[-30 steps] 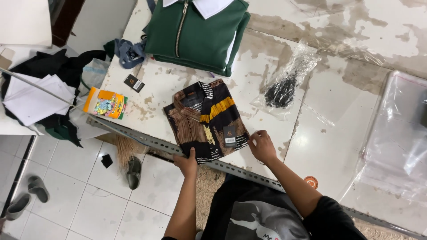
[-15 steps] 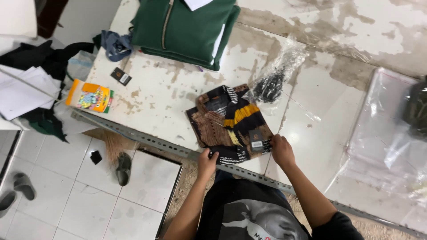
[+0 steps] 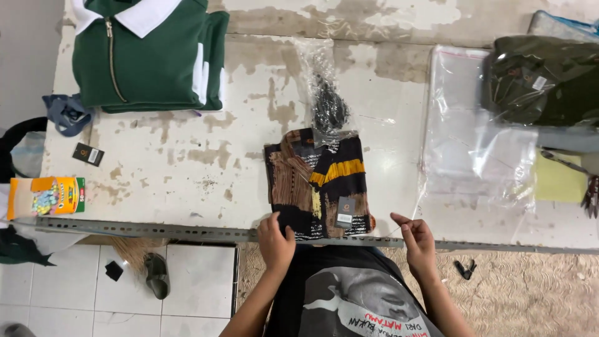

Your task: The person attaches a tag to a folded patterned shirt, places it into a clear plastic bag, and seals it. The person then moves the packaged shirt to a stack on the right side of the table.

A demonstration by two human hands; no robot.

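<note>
Left hand [image 3: 276,240] flat, fingers spread, pressing the near left corner of the folded brown-and-black patterned garment [image 3: 318,184]. Right hand [image 3: 417,240] now off the cloth, thumb and forefinger pinched together as if on something thin; too small to tell what. A second ago, both hands at the garment's near edge, one at each corner; since then, right hand drawn away to the right, garment squared up and lying straight along the table edge, dark hang tag [image 3: 345,212] showing on top.

Just under both wrists, the perforated metal rail [image 3: 156,229] bounding the near side of the worn table [image 3: 175,162]. Beyond the garment, touching its far edge, a clear bag with dark contents [image 3: 329,106]. Right of the right hand, flat clear plastic bags [image 3: 477,143] spread out, near enough to reach; further right, a bagged dark green garment [image 3: 543,81]. Left of the left hand, a wide bare stretch of tabletop, then a small black tag [image 3: 88,154], a colourful box [image 3: 47,196], and far off a folded green zip jacket [image 3: 146,56].
</note>
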